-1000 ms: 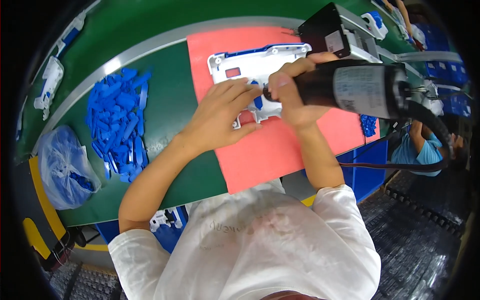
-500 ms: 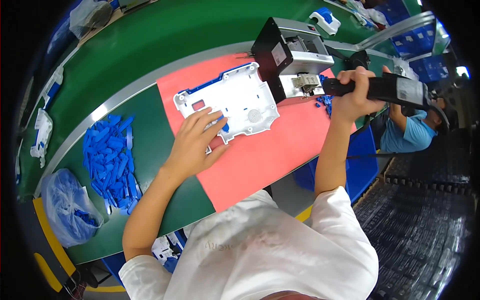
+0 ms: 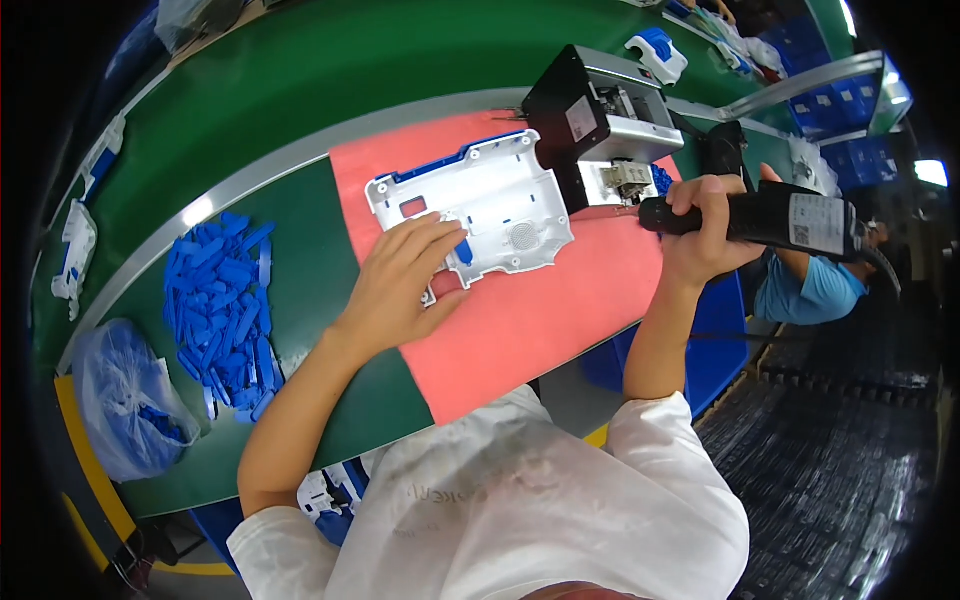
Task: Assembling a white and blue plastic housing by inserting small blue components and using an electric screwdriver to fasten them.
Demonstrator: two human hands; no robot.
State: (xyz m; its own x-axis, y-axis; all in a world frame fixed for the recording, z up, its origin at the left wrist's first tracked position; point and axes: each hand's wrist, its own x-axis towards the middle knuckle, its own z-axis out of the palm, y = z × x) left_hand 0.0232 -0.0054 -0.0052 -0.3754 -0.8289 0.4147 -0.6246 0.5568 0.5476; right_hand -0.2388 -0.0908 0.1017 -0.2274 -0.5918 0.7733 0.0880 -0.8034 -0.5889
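Note:
A white plastic housing (image 3: 490,215) with a blue long edge lies hollow side up on a pink mat (image 3: 490,350). My left hand (image 3: 405,275) rests on its near left part, fingers stretched out beside a small blue strip (image 3: 464,250) inside it. The thumb lies out over the mat. In my right hand (image 3: 705,225) is a black electric screwdriver (image 3: 780,220), held level, its thin bit pointing left. That bit is just in front of a black and silver screw feeder (image 3: 625,130); whether a screw sits on it I cannot make out.
Blue plastic strips (image 3: 220,310) lie heaped at the left, beside a clear bag (image 3: 130,400) with blue parts. Small blue pieces (image 3: 661,180) sit by the feeder. Blue bins (image 3: 735,330) stand below the right edge. A person in blue (image 3: 815,290) is farther right.
The screwdriver's tip has come away from the feeder's front toward me, and its bit now shows. My left hand stays on the housing. The whole view has shifted slightly.

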